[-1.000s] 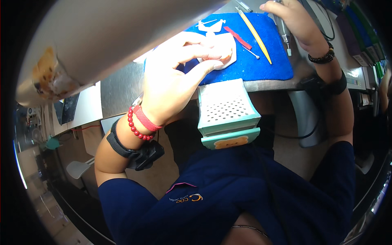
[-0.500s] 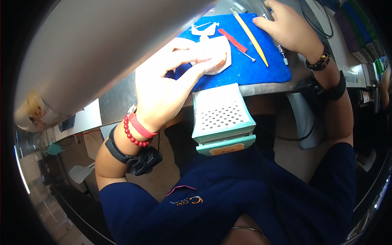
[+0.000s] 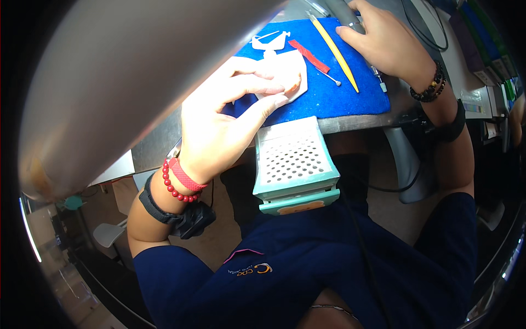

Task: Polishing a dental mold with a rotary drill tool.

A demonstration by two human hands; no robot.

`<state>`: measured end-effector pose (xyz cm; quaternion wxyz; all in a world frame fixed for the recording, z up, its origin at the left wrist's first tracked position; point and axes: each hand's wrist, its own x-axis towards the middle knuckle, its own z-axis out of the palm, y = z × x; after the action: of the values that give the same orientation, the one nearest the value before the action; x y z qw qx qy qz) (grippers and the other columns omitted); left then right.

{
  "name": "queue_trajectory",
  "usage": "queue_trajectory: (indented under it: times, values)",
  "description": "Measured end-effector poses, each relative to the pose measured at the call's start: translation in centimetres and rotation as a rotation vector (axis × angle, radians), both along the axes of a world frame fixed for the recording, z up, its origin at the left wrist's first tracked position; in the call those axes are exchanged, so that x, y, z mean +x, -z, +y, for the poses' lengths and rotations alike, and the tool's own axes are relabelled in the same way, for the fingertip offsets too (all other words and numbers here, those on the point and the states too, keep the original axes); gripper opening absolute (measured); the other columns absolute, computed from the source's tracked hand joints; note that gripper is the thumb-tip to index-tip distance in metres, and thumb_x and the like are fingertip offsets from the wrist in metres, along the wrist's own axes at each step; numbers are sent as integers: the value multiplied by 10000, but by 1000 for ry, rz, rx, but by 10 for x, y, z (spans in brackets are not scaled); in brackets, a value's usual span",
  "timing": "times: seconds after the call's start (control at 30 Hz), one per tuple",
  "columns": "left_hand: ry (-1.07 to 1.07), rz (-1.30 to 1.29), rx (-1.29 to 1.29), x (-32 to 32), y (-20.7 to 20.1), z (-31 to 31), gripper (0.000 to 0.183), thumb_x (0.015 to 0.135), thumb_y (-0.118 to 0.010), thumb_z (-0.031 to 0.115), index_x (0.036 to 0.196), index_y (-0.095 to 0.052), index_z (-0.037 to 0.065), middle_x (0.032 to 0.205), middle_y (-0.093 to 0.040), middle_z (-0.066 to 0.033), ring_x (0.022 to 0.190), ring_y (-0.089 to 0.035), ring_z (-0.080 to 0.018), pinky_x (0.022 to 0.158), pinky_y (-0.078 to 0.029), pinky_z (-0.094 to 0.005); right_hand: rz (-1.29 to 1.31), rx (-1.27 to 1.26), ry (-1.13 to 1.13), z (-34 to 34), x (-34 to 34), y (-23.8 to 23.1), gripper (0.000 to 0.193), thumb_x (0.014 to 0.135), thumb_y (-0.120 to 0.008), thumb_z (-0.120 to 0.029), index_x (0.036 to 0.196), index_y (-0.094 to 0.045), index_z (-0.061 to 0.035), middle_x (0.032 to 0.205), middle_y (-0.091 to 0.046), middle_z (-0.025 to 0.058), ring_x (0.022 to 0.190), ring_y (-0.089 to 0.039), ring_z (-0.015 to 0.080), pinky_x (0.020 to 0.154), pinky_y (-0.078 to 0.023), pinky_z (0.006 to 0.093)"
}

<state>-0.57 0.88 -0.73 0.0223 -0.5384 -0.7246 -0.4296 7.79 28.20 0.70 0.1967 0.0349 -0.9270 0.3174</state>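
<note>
Up at the top of the frame, a blue mat point(image 3: 334, 93) lies on a grey desk point(image 3: 159, 143). The left hand point(image 3: 224, 129) pinches a small pale piece point(image 3: 293, 74) over the mat, fingers closed on it. At the top right, the right hand point(image 3: 383, 41) is wrapped around a grey tool point(image 3: 344, 12), beside a yellow stick point(image 3: 334, 52).

A grey table point(image 3: 164, 140) carries a blue mat point(image 3: 329, 96) at its front edge, on which lie a yellow stick point(image 3: 334, 49), a red strip point(image 3: 309, 56), a white cut-out shape point(image 3: 268, 40) and a pale sheet point(image 3: 293, 77).
</note>
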Motion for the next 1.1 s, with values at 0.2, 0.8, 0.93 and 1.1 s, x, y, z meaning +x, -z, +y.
queue_trajectory:
  times: [0.2,0.8,0.93,1.1]
  values:
    - [-43,-5,-45,1,-1,-2,173,805,-813,119,971,-780,83,963,-711,-83,922,-679,-183,821,-529,-301,57,-81,-81,-4,4,0,558,925,-546,-96,1456,-397,-13,1028,-650,187,921,-657,311,829,-530,379]
    - [-34,131,-144,1,-2,-1,275,819,-788,119,1079,-705,83,886,-625,-62,749,-624,-181,703,-515,-289,128,276,-137,-52,25,-11,196,804,-747,-75,980,-662,-62,679,-439,26,584,-409,135,541,-339,288]
    - [-30,114,-144,2,-2,0,263,828,-777,103,1076,-695,72,891,-624,-62,764,-626,-183,717,-521,-291,28,240,-54,-51,20,0,247,795,-727,-70,1017,-618,-68,679,-449,42,582,-436,171,544,-353,315]
    - [-19,97,-61,-1,7,2,260,799,-798,102,1043,-710,82,874,-589,-15,651,-456,-93,569,-357,-231,105,235,-44,-52,16,6,275,796,-704,-57,1047,-595,-77,677,-463,53,591,-470,199,555,-372,335]
